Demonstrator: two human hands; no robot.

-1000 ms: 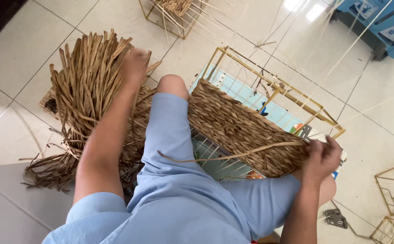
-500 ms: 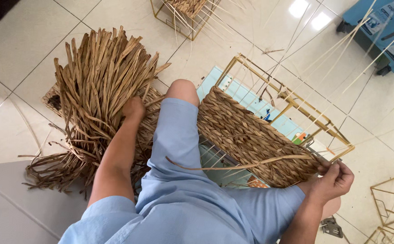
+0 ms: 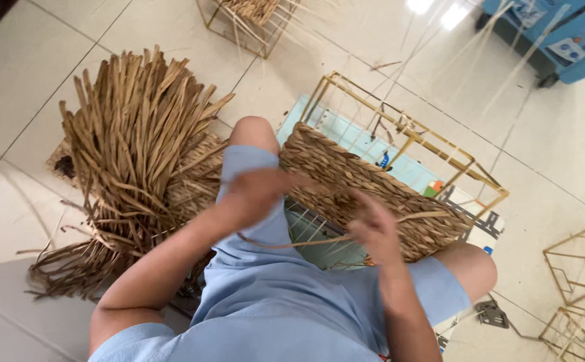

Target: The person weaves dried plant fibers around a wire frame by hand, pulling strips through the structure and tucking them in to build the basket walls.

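Note:
A gold wire frame basket point(image 3: 413, 137) rests on my lap, and its near wall is woven with brown dried straw point(image 3: 346, 177). My right hand point(image 3: 374, 231) is at the lower edge of that woven wall, pinching a long straw strand point(image 3: 285, 243) that curves across my thigh. My left hand point(image 3: 260, 188) is blurred by motion. It hovers over my left knee beside the weave's left end, and its grip cannot be made out. A big bundle of loose dried straw point(image 3: 131, 154) lies on the floor to my left.
A second wire frame with straw point(image 3: 239, 17) stands at the top. Bare wire frames point(image 3: 577, 281) sit at the lower right, and a blue cabinet point(image 3: 564, 33) at the upper right. A small metal tool point(image 3: 491, 314) lies by my right knee. A pale blue sheet point(image 3: 336, 131) lies under the basket.
My left hand has left the straw bundle and swung right to the basket. My right hand has come back left from its outstretched pull, so the strand now sags.

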